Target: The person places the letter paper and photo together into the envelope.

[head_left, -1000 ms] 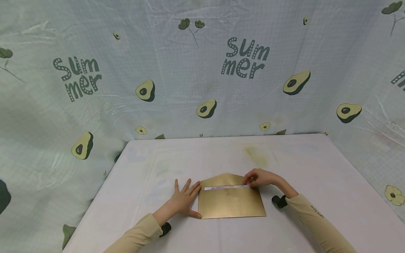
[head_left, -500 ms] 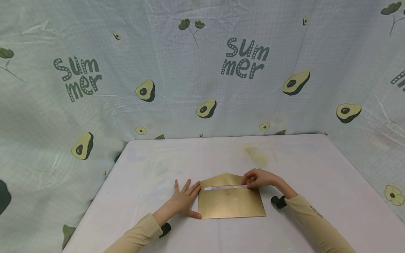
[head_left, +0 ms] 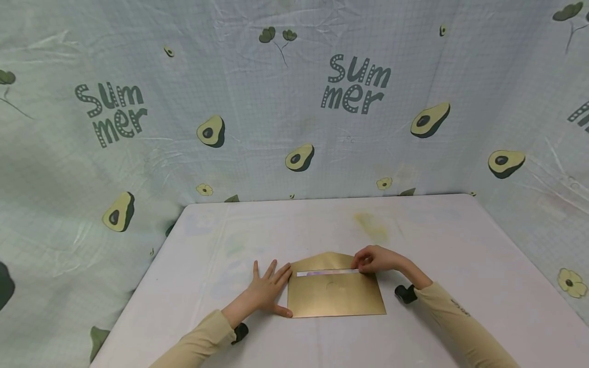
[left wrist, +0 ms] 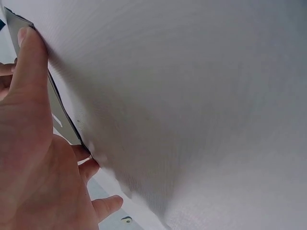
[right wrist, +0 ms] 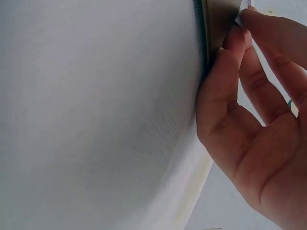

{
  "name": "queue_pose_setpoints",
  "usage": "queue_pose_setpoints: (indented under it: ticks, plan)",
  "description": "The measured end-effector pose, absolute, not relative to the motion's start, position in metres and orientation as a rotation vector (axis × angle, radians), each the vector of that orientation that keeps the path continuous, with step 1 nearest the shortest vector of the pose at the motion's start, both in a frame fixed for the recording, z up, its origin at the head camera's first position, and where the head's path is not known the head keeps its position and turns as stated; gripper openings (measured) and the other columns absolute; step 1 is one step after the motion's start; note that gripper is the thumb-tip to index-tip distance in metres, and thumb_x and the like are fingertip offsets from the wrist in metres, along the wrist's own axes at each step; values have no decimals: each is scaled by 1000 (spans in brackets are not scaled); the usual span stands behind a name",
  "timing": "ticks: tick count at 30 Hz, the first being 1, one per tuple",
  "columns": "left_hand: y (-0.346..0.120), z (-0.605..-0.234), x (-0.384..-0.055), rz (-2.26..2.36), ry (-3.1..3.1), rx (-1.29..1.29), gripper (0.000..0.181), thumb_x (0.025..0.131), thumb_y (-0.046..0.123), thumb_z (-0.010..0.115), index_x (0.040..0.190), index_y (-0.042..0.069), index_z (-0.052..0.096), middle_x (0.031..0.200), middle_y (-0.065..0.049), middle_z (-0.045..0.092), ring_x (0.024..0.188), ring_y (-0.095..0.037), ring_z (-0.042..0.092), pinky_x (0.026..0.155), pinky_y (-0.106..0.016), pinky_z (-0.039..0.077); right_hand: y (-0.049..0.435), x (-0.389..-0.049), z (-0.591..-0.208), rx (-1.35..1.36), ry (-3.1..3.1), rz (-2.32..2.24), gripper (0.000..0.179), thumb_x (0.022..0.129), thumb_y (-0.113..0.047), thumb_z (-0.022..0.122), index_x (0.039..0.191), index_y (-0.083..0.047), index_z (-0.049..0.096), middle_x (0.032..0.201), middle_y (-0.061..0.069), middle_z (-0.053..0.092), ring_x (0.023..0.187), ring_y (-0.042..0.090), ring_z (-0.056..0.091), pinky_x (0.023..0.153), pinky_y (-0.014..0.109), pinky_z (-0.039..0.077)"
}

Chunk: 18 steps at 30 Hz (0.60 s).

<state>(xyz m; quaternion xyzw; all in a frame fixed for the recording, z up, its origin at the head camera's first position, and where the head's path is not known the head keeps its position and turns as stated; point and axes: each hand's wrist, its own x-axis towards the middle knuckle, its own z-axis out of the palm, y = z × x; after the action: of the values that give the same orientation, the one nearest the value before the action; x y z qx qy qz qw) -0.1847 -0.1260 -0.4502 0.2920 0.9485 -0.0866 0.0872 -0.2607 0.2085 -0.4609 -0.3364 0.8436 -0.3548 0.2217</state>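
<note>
— Lying where? 
— Resting flat on the table (head_left: 414, 230), toward its near edge and about midway between the side edges: a gold envelope (head_left: 336, 299), flap (head_left: 324, 261) open toward the far edge.

— Left hand (head_left: 269, 291)? 
— Pressing flat beside the envelope's left edge, fingers (left wrist: 29, 62) straight and spread, thumb touching the near-left corner.

— Right hand (head_left: 375, 259)? 
— Curling at the envelope's far-right corner, fingertips (right wrist: 240, 38) pinching the white strip (head_left: 327, 273) showing at the opening.
</note>
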Motion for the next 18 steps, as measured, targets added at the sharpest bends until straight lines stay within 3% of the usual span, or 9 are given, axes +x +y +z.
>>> queue_pose_setpoints:
  ticks: [18]
  plan:
    - [-130, -454, -182, -141, 2822, 919, 99, 69, 67, 56, 140, 6, 27, 147, -9, 24, 136, -36, 18, 96, -70, 14, 222, -240, -456, -953, 2590, -960, 11, 85, -11, 58, 92, -6, 66, 85, 4, 67, 75, 9, 59, 64, 22, 47]
